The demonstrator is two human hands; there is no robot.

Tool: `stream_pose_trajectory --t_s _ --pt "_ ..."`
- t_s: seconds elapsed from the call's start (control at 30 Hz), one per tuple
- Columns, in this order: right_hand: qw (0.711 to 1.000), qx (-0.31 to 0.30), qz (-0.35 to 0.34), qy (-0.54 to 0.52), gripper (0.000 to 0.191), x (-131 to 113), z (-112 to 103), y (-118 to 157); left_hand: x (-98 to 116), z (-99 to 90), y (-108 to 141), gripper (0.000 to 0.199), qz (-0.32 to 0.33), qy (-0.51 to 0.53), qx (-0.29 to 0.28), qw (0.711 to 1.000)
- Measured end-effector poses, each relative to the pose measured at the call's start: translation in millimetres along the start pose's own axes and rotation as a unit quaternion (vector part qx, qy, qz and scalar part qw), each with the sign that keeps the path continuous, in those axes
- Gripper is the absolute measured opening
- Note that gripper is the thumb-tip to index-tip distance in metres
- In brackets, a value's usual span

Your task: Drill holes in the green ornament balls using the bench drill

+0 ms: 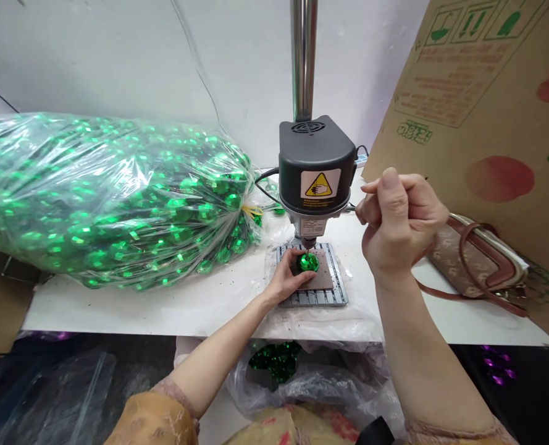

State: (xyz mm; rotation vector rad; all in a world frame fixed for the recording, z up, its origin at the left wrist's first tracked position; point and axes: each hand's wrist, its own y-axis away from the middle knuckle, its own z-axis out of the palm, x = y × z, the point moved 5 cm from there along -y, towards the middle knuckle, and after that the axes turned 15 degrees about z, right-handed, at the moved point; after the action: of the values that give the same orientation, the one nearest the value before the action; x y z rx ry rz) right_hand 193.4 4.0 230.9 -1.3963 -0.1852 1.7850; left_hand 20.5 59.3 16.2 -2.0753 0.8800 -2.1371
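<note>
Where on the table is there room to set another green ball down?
White tabletop shows in front of the plastic bag of green balls, left of the slotted metal plate, and beside the handbag. Crowded around the left hand on the green ball under the benchtop press head.

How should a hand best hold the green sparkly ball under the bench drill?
Grip the green sparkly ball around its sides, coming from the near left, as the left hand does. It is round and can roll on the brown pad, and the spindle blocks its top.
</note>
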Motion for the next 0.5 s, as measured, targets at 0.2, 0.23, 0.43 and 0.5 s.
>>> stream_pose_trajectory --t_s 0.2,0.23,0.43,0.5 --pt "0.999 0.031 -0.021 0.013 0.026 4 -9 17 1 0.1 1 0.065 0.002 -0.003 0.0 1.0" --pt "0.999 0.034 -0.025 0.012 0.027 6 -10 18 1 0.0 1 0.064 0.004 -0.004 0.0 1.0" --pt "0.994 0.04 -0.094 -0.028 0.023 14 -13 23 1 -0.7 1 0.064 0.005 -0.013 0.005 1.0" --pt "0.991 0.039 -0.124 -0.034 0.02 17 -15 26 0 -0.4 1 0.064 0.006 -0.011 0.004 1.0"
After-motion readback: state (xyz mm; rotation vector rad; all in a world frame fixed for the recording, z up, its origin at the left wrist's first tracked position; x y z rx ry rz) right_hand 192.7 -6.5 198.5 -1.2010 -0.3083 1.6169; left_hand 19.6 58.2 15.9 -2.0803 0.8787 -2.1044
